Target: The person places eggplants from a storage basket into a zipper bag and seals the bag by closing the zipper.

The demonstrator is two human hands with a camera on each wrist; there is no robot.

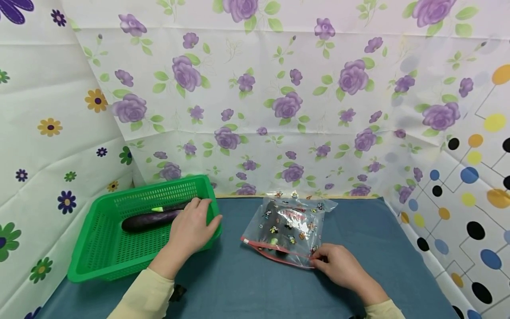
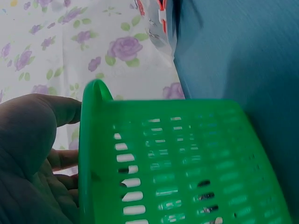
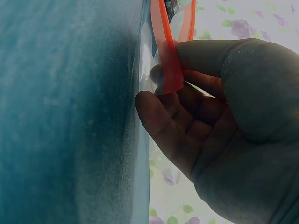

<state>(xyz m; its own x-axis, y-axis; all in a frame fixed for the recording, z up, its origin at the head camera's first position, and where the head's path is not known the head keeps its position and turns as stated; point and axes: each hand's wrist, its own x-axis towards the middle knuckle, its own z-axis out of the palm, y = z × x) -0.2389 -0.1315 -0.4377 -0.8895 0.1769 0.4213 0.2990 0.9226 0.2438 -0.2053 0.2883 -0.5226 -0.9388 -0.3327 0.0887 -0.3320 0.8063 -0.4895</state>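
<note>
Right hand (image 1: 338,266), lower centre, pinches the red-zippered clear printed plastic bag (image 1: 288,230), no writing legible; left hand (image 1: 191,230) clasps the green perforated plastic basket (image 1: 95,248) rim.

A desk (image 1: 358,221) covered in blue-grey cloth fills the foreground. Behind it hangs a white sheet (image 1: 279,88) printed with purple roses and green leaves — creased in places. The left wall (image 1: 44,133) shows scattered small flowers; the right wall (image 1: 474,177) carries coloured dots joined by thin lines — light is even
</note>
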